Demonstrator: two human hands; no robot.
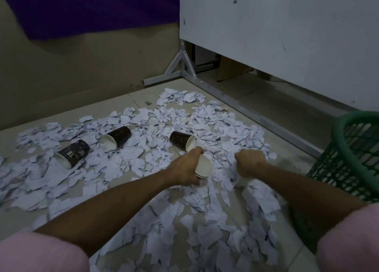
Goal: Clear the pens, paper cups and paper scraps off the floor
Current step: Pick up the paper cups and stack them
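Torn white paper scraps [155,115] cover the tiled floor. Three dark brown paper cups lie on their sides among them: one at the left [72,152], one in the middle [117,138], one [181,141] just beyond my left hand. My left hand [185,167] grips a stack of cups [203,168], their white insides facing me. My right hand [249,161] is curled down into the scraps, and a white piece shows under the wrist; what it holds is hidden. No pen shows.
A green mesh waste basket [352,154] stands at the right, close to my right arm. A white panel on a metal frame [184,66] runs along the back right. A beige wall with purple cloth [82,9] closes the back left.
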